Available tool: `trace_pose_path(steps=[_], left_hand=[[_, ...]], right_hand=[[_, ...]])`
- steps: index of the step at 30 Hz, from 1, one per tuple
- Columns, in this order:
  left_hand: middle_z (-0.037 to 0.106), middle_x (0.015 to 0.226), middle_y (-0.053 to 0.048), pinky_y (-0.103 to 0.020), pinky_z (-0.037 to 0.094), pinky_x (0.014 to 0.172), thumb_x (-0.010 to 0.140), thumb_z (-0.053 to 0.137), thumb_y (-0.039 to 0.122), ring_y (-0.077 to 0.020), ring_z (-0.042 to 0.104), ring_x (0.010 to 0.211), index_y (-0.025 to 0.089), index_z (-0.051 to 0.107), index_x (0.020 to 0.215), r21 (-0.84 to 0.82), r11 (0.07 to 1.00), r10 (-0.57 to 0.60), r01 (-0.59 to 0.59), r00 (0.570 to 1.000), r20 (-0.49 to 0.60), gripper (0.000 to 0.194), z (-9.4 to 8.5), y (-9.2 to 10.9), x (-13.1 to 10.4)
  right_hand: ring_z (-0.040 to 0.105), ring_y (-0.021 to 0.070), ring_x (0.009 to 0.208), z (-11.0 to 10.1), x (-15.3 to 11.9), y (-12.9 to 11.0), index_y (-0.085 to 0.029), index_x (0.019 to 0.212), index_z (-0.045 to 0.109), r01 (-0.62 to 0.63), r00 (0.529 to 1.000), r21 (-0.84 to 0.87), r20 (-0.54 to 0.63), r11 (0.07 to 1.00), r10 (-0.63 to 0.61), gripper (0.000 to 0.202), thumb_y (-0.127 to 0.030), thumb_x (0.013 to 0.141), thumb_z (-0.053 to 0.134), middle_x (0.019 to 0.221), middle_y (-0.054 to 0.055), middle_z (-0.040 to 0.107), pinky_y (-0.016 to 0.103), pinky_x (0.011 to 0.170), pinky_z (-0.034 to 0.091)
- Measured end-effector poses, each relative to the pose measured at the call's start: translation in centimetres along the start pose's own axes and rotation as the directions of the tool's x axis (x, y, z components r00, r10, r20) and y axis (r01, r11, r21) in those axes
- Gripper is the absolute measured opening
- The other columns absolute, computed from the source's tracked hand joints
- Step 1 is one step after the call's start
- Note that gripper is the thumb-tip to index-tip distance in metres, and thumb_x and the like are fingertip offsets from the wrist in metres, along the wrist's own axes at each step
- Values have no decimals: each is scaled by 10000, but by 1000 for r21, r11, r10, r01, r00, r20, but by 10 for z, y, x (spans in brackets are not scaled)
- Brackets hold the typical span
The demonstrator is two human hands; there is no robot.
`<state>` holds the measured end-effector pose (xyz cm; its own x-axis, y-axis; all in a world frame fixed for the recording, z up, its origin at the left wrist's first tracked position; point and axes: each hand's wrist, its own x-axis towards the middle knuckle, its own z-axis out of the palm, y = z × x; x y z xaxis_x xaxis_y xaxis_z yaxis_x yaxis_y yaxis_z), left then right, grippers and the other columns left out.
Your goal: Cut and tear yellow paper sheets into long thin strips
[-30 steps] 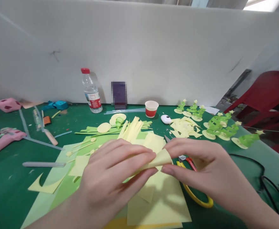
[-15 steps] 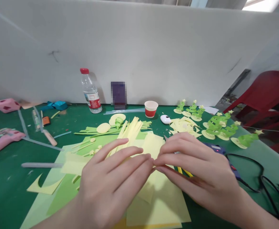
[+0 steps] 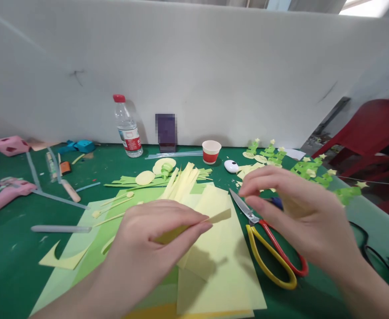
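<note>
My left hand (image 3: 157,241) pinches a pale yellow paper strip (image 3: 221,215) between thumb and fingertips, its free end pointing right. Under it lie stacked yellow paper sheets (image 3: 229,266) and a green sheet (image 3: 91,261). My right hand (image 3: 304,217) hovers to the right, apart from the strip, with thumb and fingers curved and a gap between them; I see nothing in it. Below that hand rest scissors (image 3: 254,220) with one yellow and one red handle. A bundle of thin yellow paper strips (image 3: 183,181) lies beyond my left hand.
Green paper spirals with stars (image 3: 314,170) stand at the right. Along the back are a water bottle (image 3: 128,130), a dark phone-like block (image 3: 166,133), a paper cup (image 3: 211,152) and a white oval object (image 3: 231,166). At left lie a pink glue gun (image 3: 11,195) and a translucent stick (image 3: 61,229).
My hands were together at the fingertips and have come apart. The right hand moved right and opened, uncovering the scissors. My left hand turned, and the strip now shows.
</note>
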<state>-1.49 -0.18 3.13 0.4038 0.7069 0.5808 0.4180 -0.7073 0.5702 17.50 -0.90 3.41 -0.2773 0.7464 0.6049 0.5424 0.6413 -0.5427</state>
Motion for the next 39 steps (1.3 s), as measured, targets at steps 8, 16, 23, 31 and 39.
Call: trace_pose_path(steps=[8,16,23,31,39], left_hand=[[692,551,71,-138,406,398,784,544,257,-93,595,440,228,705,632,-40,973,-207,228,933,294,223,3,1,-2],[653,509,69,-140,347,432,785,512,298,-61,461,417,246,705,567,-65,859,-414,508,764,495,296,1,-4,3],[489,445,46,-202,178,368,762,521,399,-75,216,409,197,693,582,-12,707,-539,707,550,638,320,-6,-7,6],[305,420,61,-218,158,385,789,463,378,-77,201,395,181,667,584,103,737,-527,668,473,706,350,-5,-10,6],[317,428,71,-189,176,387,806,448,320,-63,217,403,162,665,586,82,796,-450,600,495,743,347,1,-4,3]], right_hand=[[523,77,590,14,0,-8,-171,646,557,-191,960,232,248,954,132,152,-87,772,550,621,-31,598,166,543,413],[485,66,440,-2,7,8,-161,627,575,-493,852,291,352,820,387,138,-207,757,559,537,-31,539,165,422,390],[444,75,407,-38,13,53,-178,655,605,-555,831,242,205,796,517,195,-359,725,628,473,-40,488,199,402,364],[576,229,861,-46,10,48,-219,796,628,-299,954,-234,-50,925,296,208,-408,751,553,885,42,648,387,771,433],[580,128,743,7,-5,-4,-175,773,608,-39,871,-32,488,999,50,113,-113,808,521,786,-1,648,226,646,438]])
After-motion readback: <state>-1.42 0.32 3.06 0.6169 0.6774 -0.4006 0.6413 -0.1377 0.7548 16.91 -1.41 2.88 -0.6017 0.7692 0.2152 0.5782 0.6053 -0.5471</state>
